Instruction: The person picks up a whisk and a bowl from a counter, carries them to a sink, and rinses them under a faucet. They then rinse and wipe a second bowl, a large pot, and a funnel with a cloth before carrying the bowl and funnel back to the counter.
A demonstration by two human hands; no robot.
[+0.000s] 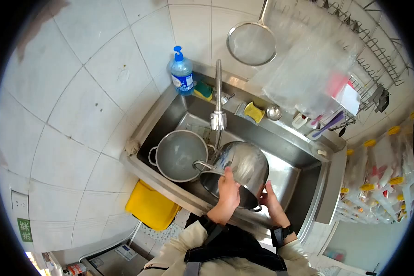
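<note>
A shiny steel pot point(244, 163) is tipped on its side over the sink point(280, 170), its mouth facing down and to the left. My left hand point(228, 190) grips its rim, thumb upward. Against the pot's right side, near the lower loop handle point(256, 209), my right hand point(272, 202) supports it with the fingers partly hidden behind the metal. A second steel pot point(179, 156) with two handles stands upright in the left of the sink, holding cloudy water. The tilted pot's upper handle overlaps that pot's edge in this view. Above them rises the faucet point(218, 101).
Along the back ledge are a blue soap bottle point(182, 76), a green-yellow sponge point(203, 90), and a yellow sponge point(253, 112). A strainer point(251, 43) hangs on the wall beside plastic bags point(303, 64). A yellow bin point(152, 205) stands below the sink's left front.
</note>
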